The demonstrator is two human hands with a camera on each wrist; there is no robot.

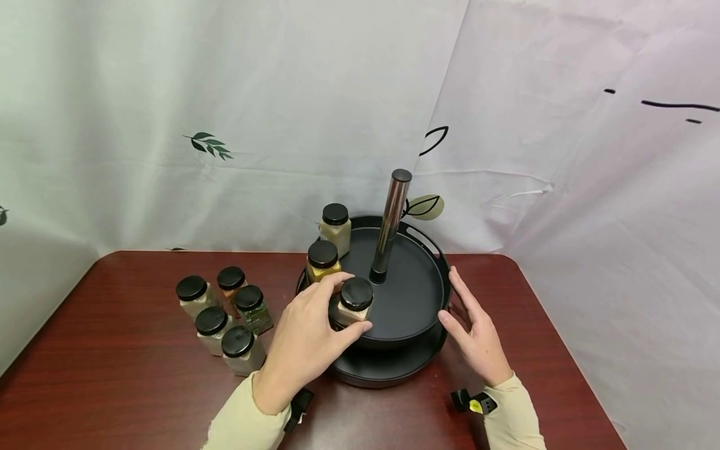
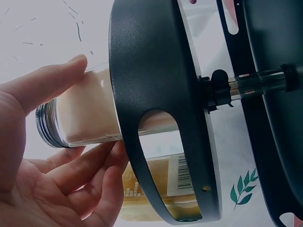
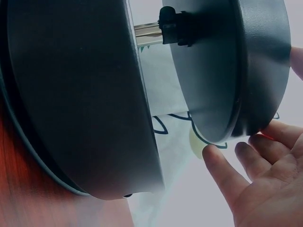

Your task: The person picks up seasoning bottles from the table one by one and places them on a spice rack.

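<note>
My left hand grips a square spice jar with a black lid and pale contents, thumb on one side and fingers on the other. In the left wrist view the jar is at the upper tray's rim, its base hidden behind it. The black two-tier round tray has a shiny central post. A yellow spice jar and a pale one stand at the upper tier's left side. My right hand rests with extended fingers against the upper tier's right rim.
Several spice jars with black lids are grouped on the red-brown table, left of the tray. The lower tier juts out below the upper one. Behind the table hangs a white leaf-print cloth.
</note>
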